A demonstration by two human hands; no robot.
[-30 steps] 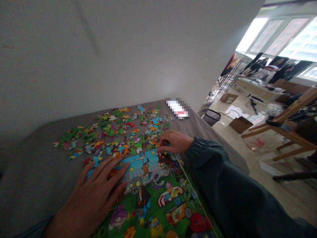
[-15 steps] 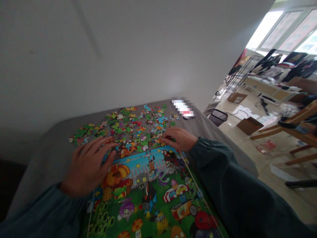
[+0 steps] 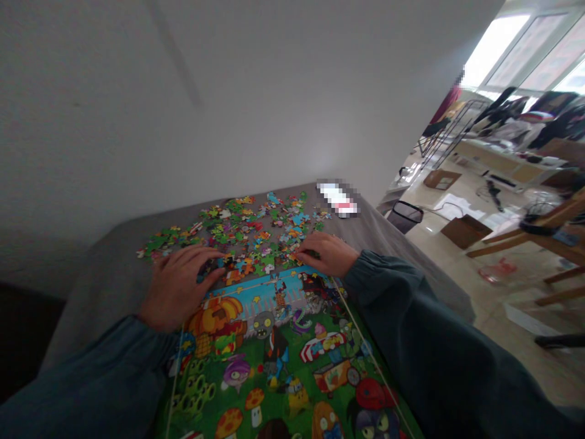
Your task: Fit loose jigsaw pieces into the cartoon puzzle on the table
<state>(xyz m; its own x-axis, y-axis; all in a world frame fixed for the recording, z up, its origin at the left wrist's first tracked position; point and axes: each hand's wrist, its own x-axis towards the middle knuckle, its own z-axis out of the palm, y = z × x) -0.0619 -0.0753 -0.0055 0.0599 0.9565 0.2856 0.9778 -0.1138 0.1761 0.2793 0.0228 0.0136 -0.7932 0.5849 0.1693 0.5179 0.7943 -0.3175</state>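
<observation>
Left hand (image 3: 179,281) lay palm-down at the far-left corner of the assembled puzzle (image 3: 274,360), fingers (image 3: 201,256) spread a bit and slightly curled, tips reaching into the near edge of the loose pieces (image 3: 247,228). A dark piece (image 3: 209,268) sat right under/at the fingertips, touching them; couldn't tell if it was actually pinched or just pressed on. Right hand (image 3: 326,253) rested at the puzzle's far-right corner, knuckles up, fingers curled down & close together w/ tips on the pieces at the pile's near-right edge; whether they had hold of one, can't tell, tips hid it. Loose pieces were scattered across the grey cloth (image 3: 105,268) just beyond the puzzle's far edge, between the two hands & further back toward the wall (image 3: 228,91). Assembled part was a bright cartoon pic, green below, blue strip along the top edge, lying nearer the person than the pile, both forearms in dark teal sleeves (image 3: 411,329) flanking it. A blurred-out white/red item (image 3: 338,199) lay at the cloth's far-right corner, beyond the pile. To the right, off the bed: black bin (image 3: 404,214), cardboard box (image 3: 464,230) on the pale floor, wooden furniture (image 3: 539,238), windows behind.
</observation>
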